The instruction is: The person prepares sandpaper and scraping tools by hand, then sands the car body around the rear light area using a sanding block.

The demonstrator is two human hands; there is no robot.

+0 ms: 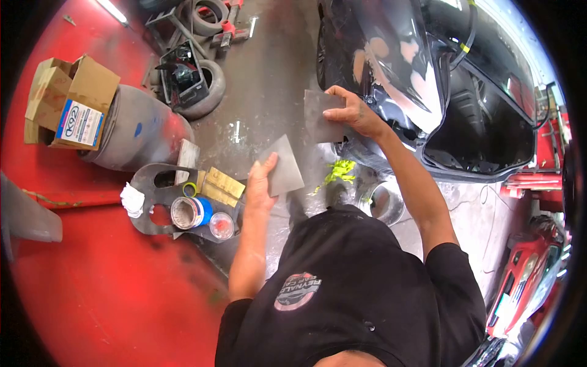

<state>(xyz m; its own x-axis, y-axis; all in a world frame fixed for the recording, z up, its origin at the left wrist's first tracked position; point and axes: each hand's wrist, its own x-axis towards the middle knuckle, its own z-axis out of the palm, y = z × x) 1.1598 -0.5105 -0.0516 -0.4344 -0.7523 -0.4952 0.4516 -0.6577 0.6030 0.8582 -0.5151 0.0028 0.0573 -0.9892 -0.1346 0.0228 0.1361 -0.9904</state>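
My left hand (260,186) grips a flat light grey piece (286,168), stiff-looking and four-sided, which looks like sandpaper. Higher and to the right, my right hand (351,111) pinches a darker grey piece (318,116) of similar shape between thumb and fingers. The two pieces are apart from each other. Right of my right hand is a black car body panel (391,49) with pale, patchy areas. Below left of my left hand, an open blue-labelled can (191,212) and a small round container (221,226) sit on a dark shaped panel (150,226).
Yellow strips (221,185), a tape roll (190,189) and a white crumpled cloth (132,200) lie by the can. A cardboard box (76,104) tops a grey drum (140,128). A metal bucket (385,203) stands near my legs. Tyres (211,92) lie further off.
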